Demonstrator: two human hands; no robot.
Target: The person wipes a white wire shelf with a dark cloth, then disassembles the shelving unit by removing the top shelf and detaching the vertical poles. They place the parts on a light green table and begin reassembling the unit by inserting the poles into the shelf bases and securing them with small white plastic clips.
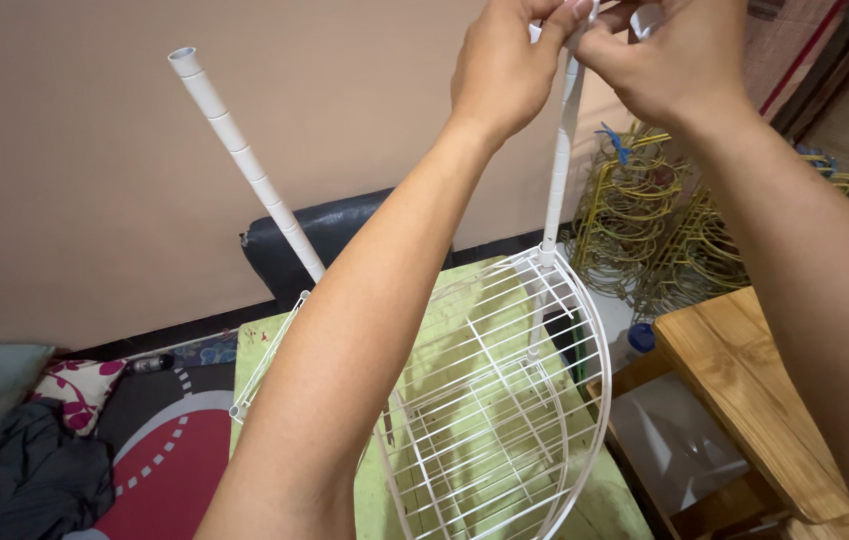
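While both hands pinch its top end, the white ribbed plastic pole [557,170] runs straight down into the white wire corner shelf [505,400]. Left hand [505,65] and right hand [670,55] grip together (2nd pole [245,165] leans left of the shelf, untouched).

A plain beige wall [95,180] fills the upper left of the frame. Along its foot a black cushioned seat back [340,225] is seen. At lower left, a floral pillow [80,388] and dark grey cloth [30,480] are laid on a red and grey mat [170,450]. A wooden table [755,380] is set at lower right, with yellow wire racks [660,235] stacked behind it.
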